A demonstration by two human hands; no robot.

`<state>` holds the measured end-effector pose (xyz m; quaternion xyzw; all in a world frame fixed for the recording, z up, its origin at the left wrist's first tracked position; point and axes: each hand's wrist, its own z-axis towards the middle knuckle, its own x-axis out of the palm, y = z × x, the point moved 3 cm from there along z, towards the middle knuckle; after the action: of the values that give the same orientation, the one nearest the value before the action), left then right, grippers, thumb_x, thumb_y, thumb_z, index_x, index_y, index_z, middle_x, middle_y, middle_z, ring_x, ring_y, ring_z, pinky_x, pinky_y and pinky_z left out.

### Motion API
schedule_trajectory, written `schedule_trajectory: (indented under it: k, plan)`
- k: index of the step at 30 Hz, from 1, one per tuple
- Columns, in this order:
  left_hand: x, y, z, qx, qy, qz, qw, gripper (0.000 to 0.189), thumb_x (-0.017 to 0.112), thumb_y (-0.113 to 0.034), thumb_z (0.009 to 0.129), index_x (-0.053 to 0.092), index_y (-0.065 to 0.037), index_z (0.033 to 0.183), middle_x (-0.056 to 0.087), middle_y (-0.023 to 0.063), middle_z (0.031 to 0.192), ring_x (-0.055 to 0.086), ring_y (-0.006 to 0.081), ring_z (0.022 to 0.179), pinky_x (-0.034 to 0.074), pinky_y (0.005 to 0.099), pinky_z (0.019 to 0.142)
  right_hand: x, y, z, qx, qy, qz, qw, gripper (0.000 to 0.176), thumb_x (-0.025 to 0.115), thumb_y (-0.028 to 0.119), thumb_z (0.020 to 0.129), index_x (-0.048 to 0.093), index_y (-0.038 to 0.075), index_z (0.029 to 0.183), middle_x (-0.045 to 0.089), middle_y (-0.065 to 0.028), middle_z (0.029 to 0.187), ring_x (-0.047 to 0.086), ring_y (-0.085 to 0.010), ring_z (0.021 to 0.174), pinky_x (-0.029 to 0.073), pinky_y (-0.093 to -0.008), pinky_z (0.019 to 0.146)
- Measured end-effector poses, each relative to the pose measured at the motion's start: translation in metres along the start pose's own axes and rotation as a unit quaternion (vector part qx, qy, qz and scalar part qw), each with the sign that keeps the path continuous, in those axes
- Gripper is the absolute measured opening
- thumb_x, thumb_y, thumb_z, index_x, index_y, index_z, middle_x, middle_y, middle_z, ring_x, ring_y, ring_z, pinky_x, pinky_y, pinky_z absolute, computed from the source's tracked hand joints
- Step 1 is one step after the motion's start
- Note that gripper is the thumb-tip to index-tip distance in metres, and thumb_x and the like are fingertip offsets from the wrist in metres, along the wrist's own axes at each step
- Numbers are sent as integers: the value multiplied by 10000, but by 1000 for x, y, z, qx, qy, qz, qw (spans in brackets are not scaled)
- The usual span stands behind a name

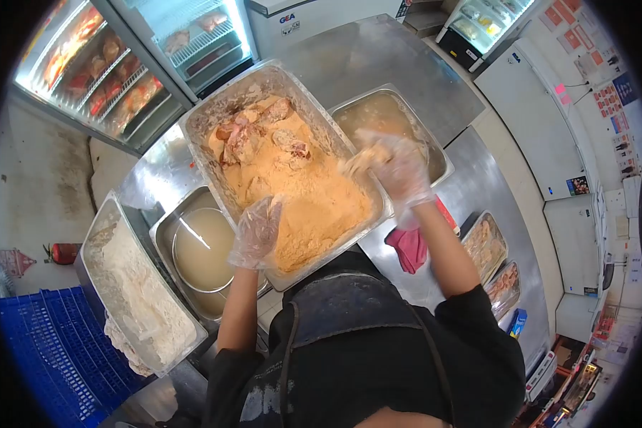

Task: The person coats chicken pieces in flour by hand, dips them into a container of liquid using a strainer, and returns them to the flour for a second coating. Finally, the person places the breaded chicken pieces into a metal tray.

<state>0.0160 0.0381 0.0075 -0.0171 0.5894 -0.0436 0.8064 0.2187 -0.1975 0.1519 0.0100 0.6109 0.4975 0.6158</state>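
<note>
A large metal tray (192, 139) holds orange seasoned flour (321, 203), with raw, partly coated chicken pieces (242, 139) toward its far left. My left hand (257, 230), in a clear plastic glove, lies at the tray's near left rim with fingers stretched over the flour, holding nothing visible. Past the right rim, my gloved right hand (401, 171) is blurred by motion. Its fingers are closed around a tan, flour-coated chicken piece (367, 155), whose outline is smeared. Part of a metal basin of cloudy liquid (357, 107) shows behind that hand.
At left are a basin with a round strainer (203, 250) in cloudy liquid and a bin of white flour (139, 285). A pink cloth (408, 250) and trays of meat (486, 242) lie at right. Blue crates (57, 349) and a lit display fridge (100, 71) stand beyond.
</note>
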Motion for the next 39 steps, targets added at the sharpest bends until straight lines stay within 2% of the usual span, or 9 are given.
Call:
schedule_trajectory:
  k: [7,9,15,16,19,28,31,36,39]
  plan:
    - [-12,2,11,-135,10,-194,972,396,567,-73,851,607,-160,1236,587,133,1206,575,331,1060,486,429,872,-20,-107,35,80,36,-4,996,429,574,-46,764,663,119,1150,688,-80,1074,645,-217,949,492,-304,864]
    - [-10,1,8,-110,-21,-155,982,393,578,-77,848,611,-164,1230,590,124,1197,577,326,1052,486,423,868,-15,-120,32,245,30,101,964,354,603,48,801,674,147,1133,689,-81,1059,651,-223,905,503,-306,817]
    - [-9,1,6,-64,-56,-52,995,341,605,-126,863,621,-155,1203,605,116,1160,586,314,1026,488,412,847,74,-275,28,187,46,-7,981,297,580,225,844,681,196,1123,691,-83,1010,655,-245,854,514,-344,791]
    - [-12,-1,7,-53,-60,-41,996,316,611,-139,869,628,-145,1185,613,124,1141,591,314,1013,489,413,840,75,-258,28,186,54,5,981,299,577,244,844,682,201,1120,691,-85,1001,654,-249,852,514,-348,794]
    - [-27,-5,18,-164,-49,-148,974,253,630,-171,872,644,-96,1114,640,137,1072,603,324,976,489,408,830,36,-182,40,-31,14,-379,925,238,614,170,791,713,99,995,705,-86,892,643,-219,732,504,-301,650]
    - [-21,-4,18,-176,-120,-149,966,302,716,-234,819,641,-34,1032,658,145,981,623,324,883,511,399,753,14,-179,42,76,-51,-53,994,374,586,20,737,682,37,1098,720,-103,918,670,-154,760,516,-262,704]
    - [-20,-5,16,-161,-159,-110,968,327,722,-239,814,627,-30,1047,657,145,970,624,316,873,513,395,743,41,-197,36,133,36,-64,988,354,609,15,752,693,99,1086,705,-111,965,670,-248,804,525,-341,727]
    - [-23,-2,16,-166,-142,-123,968,339,724,-238,814,614,-36,1063,657,135,963,623,307,866,512,394,750,15,-139,35,173,74,180,966,339,605,-20,750,681,4,1079,711,-88,917,637,-120,767,511,-270,691]
    - [-18,-2,14,-153,-146,-121,970,341,726,-238,814,612,-37,1065,655,132,965,623,305,865,511,393,755,-11,-124,37,166,104,37,980,357,605,-19,753,668,-5,1104,711,-86,911,642,-116,781,508,-258,718]
